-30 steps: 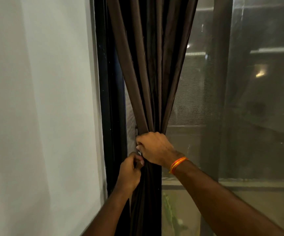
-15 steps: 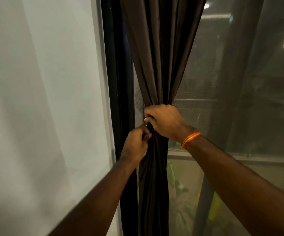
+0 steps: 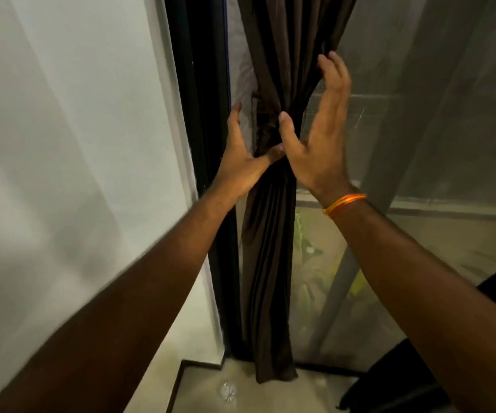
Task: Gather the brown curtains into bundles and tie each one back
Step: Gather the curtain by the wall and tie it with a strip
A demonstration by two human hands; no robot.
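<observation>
"Beside the white wall (image 3: 62,144), where was our curtain (image 3: 267,263)?"
"Bunched by the black frame (image 3: 202,114). Our left hand (image 3: 240,162) and right hand (image 3: 321,144) flanked it, fingers apart, gripping nothing, maybe testing if it was tied."

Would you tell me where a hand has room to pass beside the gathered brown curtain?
Free: the strip between the black window frame and the brown curtain above the left hand; the stretch along the mesh screen, right of the curtain, below the right hand. Crowded: the cinched waist between both hands.
</observation>
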